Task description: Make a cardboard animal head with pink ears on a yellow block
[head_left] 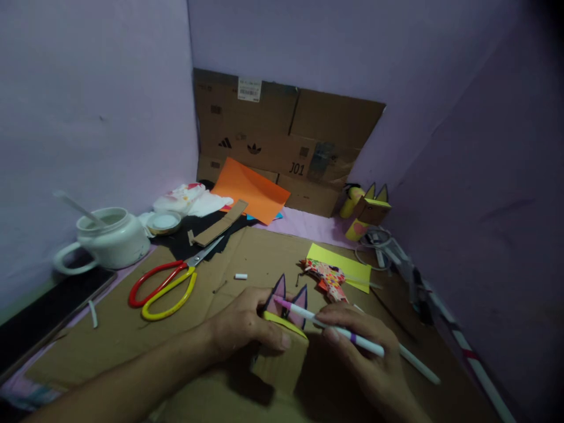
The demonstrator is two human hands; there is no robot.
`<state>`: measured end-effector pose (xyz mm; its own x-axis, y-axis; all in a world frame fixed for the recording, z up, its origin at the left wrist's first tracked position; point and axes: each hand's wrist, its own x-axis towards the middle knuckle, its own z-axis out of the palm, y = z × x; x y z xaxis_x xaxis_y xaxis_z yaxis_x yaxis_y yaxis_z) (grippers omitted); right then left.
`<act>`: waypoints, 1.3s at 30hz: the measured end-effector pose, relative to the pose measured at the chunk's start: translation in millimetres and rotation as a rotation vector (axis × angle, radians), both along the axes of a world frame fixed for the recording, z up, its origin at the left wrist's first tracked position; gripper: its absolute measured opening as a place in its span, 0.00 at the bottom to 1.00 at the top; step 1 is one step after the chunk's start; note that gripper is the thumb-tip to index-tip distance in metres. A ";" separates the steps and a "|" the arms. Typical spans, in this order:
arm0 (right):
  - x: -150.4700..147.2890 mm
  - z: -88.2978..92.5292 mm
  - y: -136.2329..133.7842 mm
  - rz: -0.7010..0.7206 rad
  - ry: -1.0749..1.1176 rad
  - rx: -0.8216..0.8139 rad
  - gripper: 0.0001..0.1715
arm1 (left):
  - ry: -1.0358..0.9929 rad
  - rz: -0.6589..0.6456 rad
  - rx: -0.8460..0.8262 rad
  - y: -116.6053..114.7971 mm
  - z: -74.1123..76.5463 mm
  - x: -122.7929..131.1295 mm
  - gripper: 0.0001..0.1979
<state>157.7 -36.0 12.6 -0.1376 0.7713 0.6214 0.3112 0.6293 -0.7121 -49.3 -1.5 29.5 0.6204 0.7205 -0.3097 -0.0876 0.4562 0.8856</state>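
Note:
My left hand (247, 329) is closed on a small cardboard piece (284, 358) with a yellow strip and two pointed pink-and-black ears (286, 302). It holds the piece upright on the cardboard sheet (132, 335). My right hand (370, 358) pinches a white pen with a purple band (348, 335). The pen's pink tip touches the ear near the left one's base. A second white pen (418, 364) lies under my right hand.
Red-and-yellow scissors (170, 282) lie left of centre. A white teapot (110, 238) stands far left beside a dark phone (48, 311). Orange paper (251, 191) leans on a cardboard box (286, 135). Yellow paper (341, 264), patterned origami (328, 276), a finished cardboard figure (370, 211).

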 end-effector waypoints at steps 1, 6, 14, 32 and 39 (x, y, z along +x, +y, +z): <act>-0.2 -0.1 -0.4 -0.003 0.004 0.001 0.14 | -0.002 -0.004 -0.005 0.1 0.0 -0.1 0.17; 0.0 -1.8 -2.2 0.016 -0.007 -0.009 0.15 | 0.025 0.011 0.018 -0.4 3.3 -0.3 0.17; 2.8 -2.7 2.3 0.105 -0.009 -0.054 0.15 | 0.027 0.051 0.006 0.3 0.0 0.4 0.19; 4.7 -1.4 1.7 0.156 -0.004 -0.044 0.15 | 0.047 0.033 0.015 0.3 0.9 0.0 0.17; 3.7 -1.7 0.7 0.188 -0.017 -0.051 0.14 | 0.053 0.025 0.021 0.3 1.5 0.1 0.16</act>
